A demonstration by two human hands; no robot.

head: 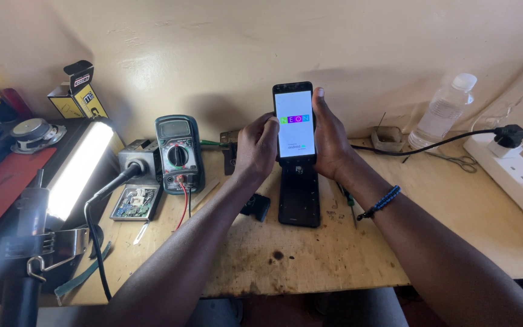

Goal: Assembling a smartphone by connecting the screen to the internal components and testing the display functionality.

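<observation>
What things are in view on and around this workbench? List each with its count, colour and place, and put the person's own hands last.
phone: 1, black, lit screen, held upright
back cover: 1, black, flat under phone
multimeter: 1, green, left of centre
circuit board: 1, green, below multimeter
lamp: 1, lit white, left
bottle: 1, clear, right rear
scissors: 1, metal, near bottle
power strip: 1, white, right edge
box: 1, yellow-black, rear left
bench: 1, tan wood
left hand: on phone's left edge
right hand: on phone's right edge

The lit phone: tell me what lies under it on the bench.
Under the lit phone, held upright by the left hand and right hand, a black phone back shell lies flat on the wooden bench. Its top end is hidden.
</observation>
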